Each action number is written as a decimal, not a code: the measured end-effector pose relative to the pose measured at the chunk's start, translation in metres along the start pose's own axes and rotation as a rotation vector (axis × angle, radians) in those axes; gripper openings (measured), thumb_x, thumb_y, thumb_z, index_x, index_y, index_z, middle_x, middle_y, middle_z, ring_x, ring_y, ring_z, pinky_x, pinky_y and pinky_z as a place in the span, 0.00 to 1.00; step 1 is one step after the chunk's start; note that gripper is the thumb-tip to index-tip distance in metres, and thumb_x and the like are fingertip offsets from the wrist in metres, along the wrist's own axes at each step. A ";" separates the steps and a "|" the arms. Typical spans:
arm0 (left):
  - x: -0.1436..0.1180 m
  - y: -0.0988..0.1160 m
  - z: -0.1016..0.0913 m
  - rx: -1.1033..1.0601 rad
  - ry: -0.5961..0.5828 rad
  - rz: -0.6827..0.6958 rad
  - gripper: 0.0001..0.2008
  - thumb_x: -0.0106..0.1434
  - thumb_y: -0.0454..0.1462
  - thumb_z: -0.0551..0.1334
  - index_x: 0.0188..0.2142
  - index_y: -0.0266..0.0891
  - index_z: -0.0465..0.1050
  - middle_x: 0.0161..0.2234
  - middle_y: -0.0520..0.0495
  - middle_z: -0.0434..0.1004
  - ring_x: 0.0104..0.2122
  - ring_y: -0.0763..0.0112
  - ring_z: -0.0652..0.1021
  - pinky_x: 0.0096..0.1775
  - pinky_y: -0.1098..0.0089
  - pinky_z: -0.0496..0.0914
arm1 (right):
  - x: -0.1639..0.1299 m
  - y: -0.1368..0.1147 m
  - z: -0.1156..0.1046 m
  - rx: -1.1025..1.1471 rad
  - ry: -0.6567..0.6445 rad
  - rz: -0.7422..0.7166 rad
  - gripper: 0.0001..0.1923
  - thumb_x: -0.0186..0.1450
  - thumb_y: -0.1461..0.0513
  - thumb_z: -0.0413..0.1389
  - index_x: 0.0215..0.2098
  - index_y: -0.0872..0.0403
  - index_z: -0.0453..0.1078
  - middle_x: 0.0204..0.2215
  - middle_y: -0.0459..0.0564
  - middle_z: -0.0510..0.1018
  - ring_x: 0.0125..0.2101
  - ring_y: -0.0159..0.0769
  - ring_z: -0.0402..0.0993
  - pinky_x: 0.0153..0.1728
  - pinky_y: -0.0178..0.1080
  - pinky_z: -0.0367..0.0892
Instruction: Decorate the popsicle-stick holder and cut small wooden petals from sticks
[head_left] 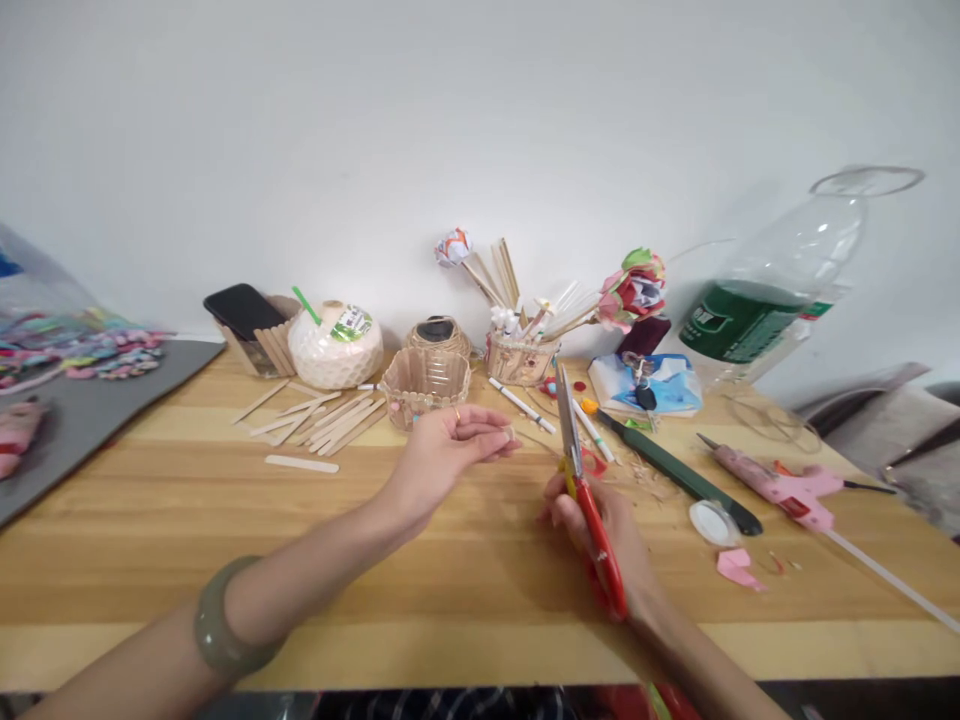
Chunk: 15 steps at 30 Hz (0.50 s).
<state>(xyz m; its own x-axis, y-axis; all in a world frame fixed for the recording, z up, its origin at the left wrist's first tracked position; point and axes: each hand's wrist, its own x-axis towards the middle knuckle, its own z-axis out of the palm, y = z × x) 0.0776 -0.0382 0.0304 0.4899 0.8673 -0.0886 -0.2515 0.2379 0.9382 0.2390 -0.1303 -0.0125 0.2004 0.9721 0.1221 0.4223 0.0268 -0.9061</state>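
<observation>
My left hand (450,455) is raised over the middle of the wooden table, thumb and fingers pinched together at a small pale bit that I cannot make out clearly. My right hand (592,525) grips scissors with red handles (600,550). Their metal blades (568,415) point up and away from me and look nearly closed. The two hands are apart. Just behind my left hand stands a small clear cup edged with wooden pieces (426,385). Several flat craft sticks (337,425) lie to its left.
At the back are a phone in a stick holder (244,312), a white coconut (337,345), a twine roll (439,340) and a decorated pot (521,358). On the right lie a green cutter-like tool (675,470), a pink glue gun (784,485) and a leaning plastic bottle (757,310).
</observation>
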 end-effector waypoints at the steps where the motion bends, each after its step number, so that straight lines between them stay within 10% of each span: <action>1: 0.002 -0.001 0.000 -0.016 0.005 -0.001 0.05 0.49 0.32 0.69 0.28 0.36 0.76 0.25 0.50 0.81 0.29 0.73 0.79 0.36 0.74 0.71 | 0.001 -0.002 -0.001 -0.003 -0.023 -0.010 0.25 0.56 0.40 0.50 0.25 0.53 0.62 0.20 0.45 0.68 0.22 0.36 0.63 0.22 0.37 0.60; 15: 0.012 0.018 0.009 -0.147 0.092 -0.018 0.07 0.43 0.32 0.72 0.25 0.34 0.78 0.25 0.49 0.79 0.28 0.76 0.76 0.34 0.74 0.70 | -0.007 -0.022 -0.022 -0.110 -0.291 0.064 0.20 0.62 0.44 0.49 0.40 0.49 0.66 0.35 0.51 0.76 0.37 0.46 0.73 0.37 0.45 0.69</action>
<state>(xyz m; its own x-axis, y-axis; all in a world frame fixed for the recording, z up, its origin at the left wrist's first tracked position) 0.0861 -0.0276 0.0494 0.4185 0.8971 -0.1418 -0.3655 0.3093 0.8779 0.2477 -0.1424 0.0153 -0.0251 0.9973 -0.0693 0.5137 -0.0466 -0.8567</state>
